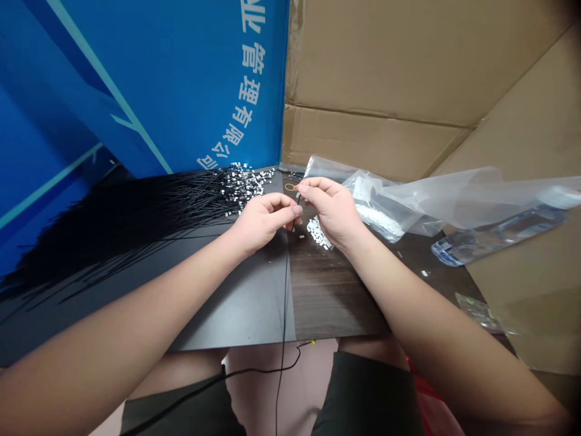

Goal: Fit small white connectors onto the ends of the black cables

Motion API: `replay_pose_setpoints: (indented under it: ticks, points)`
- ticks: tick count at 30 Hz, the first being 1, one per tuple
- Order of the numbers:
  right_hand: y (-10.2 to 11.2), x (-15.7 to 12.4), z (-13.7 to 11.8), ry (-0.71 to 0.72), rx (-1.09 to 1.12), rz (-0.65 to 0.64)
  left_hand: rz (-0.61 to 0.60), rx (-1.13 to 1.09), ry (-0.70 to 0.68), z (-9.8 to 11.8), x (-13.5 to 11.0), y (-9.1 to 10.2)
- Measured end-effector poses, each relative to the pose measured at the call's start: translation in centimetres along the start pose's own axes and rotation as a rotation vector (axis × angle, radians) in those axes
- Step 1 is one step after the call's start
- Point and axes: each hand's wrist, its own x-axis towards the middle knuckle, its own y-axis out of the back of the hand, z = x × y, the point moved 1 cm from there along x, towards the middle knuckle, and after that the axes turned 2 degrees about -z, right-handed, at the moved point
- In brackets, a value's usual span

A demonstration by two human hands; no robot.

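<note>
A thin black wire (284,297) runs from my fingers down over the table's front edge. My left hand (265,221) pinches it between thumb and forefinger. Just above and to the right, my right hand (331,209) closes its fingertips on the wire's upper end. A tiny white piece seems to sit at that end, too small to make out. Below my right hand is a pile of small white plastic pieces (318,233). To the left lies a large bundle of black wires (136,212), with white connectors (245,184) at their right ends.
Behind my right hand lie a clear plastic bag (379,221) of white pieces and a yellow rubber band (289,188). A plastic bottle (494,233) lies on its side at the right, near a small bag (479,310). Blue panel (181,79) and cardboard (376,60) wall the back.
</note>
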Motion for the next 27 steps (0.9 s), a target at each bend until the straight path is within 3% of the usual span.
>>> replay_pose_setpoints:
  ticks: [8,14,17,20,27]
  points:
    - [-0.3,-0.3,0.3,0.024,-0.047,-0.032,0.037,0.084,-0.016,0.1,0.0,-0.1]
    - [0.5,0.2,-0.6,-0.099,0.144,-0.13,0.034,-0.122,0.081,-1.1,0.6,0.6]
    - [1.0,0.3,-1.7,-0.163,0.209,-0.236,0.033,0.212,0.053,-1.6,0.8,0.8]
    - [1.1,0.2,-2.1,-0.156,0.232,-0.262,-0.085,0.574,0.025,-2.0,0.6,0.3]
    - [0.4,-0.1,-1.6,-0.135,0.209,-0.286,-0.244,0.825,-0.059,-2.7,0.5,-0.4]
